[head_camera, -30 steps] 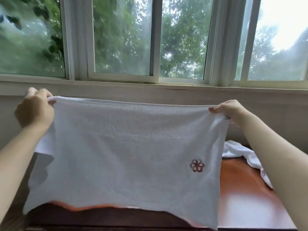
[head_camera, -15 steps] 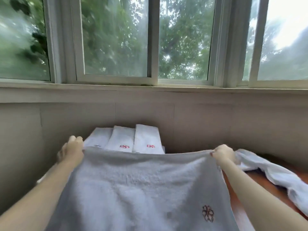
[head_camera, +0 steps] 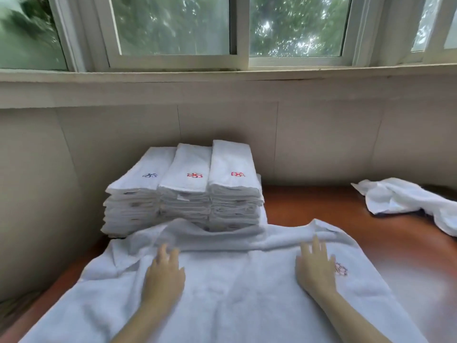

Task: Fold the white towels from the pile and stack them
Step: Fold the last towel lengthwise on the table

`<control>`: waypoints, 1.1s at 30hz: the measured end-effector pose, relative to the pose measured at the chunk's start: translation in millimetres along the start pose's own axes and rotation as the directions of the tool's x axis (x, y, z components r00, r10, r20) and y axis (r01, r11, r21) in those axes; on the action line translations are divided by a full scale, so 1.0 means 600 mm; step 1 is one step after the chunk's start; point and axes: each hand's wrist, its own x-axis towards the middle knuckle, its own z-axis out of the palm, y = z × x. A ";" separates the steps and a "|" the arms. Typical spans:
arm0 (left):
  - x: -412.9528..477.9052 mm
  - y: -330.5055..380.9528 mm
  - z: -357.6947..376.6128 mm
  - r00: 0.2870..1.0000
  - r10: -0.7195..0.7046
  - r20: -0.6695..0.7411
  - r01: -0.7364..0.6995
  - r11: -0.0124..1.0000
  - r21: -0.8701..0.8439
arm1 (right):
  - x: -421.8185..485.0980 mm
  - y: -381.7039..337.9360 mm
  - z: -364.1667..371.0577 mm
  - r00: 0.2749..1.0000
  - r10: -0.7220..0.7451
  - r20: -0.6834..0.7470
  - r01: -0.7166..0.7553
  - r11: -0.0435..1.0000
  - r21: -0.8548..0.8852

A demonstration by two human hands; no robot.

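The left grip [head_camera: 164,273] lies flat, palm down and fingers straight, on the spread towel [head_camera: 235,298], holding nothing. The right grip [head_camera: 315,268] lies the same way on the towel's right part, fingers straight and a little apart, just beside a small embroidered emblem [head_camera: 341,269]. Both sets of fingers are blurred, so they seem to press the cloth, though it may be only a light touch.

The spread towel covers the near part of the table [head_camera: 309,204], a reddish-brown wooden top. The towel's far edge is rumpled into a ridge that touches the foot of the stack of folded towels [head_camera: 185,194]. That stack stands against the wall [head_camera: 321,144] in three side-by-side columns; the left top towel has a blue emblem and the other two have red ones.

Well apart on the right, the pile of unfolded towels [head_camera: 400,198] lies crumpled on the table. Above the wall runs a window [head_camera: 173,23] with green trees behind the glass.
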 end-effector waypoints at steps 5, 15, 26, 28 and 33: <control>-0.025 -0.027 0.006 0.979 -0.014 0.205 0.027 0.998 -0.059 | -0.023 0.031 0.012 0.974 -0.161 0.162 0.158 0.987 0.030; -0.081 -0.116 -0.050 0.940 -0.283 0.189 0.264 0.957 0.119 | -0.033 0.059 -0.003 0.962 -0.138 0.238 0.136 0.990 0.025; -0.073 -0.209 -0.036 0.885 -0.438 0.161 0.435 0.899 0.056 | -0.055 0.052 -0.007 0.965 -0.081 0.251 0.078 0.997 0.024; -0.061 -0.225 -0.031 0.891 -0.425 0.159 0.423 0.905 0.049 | -0.061 0.054 -0.006 0.965 -0.082 0.248 0.076 0.997 0.031; -0.033 -0.236 -0.023 0.886 -0.447 0.120 0.442 0.894 0.068 | -0.074 0.068 -0.010 0.962 -0.080 0.261 0.066 0.996 0.059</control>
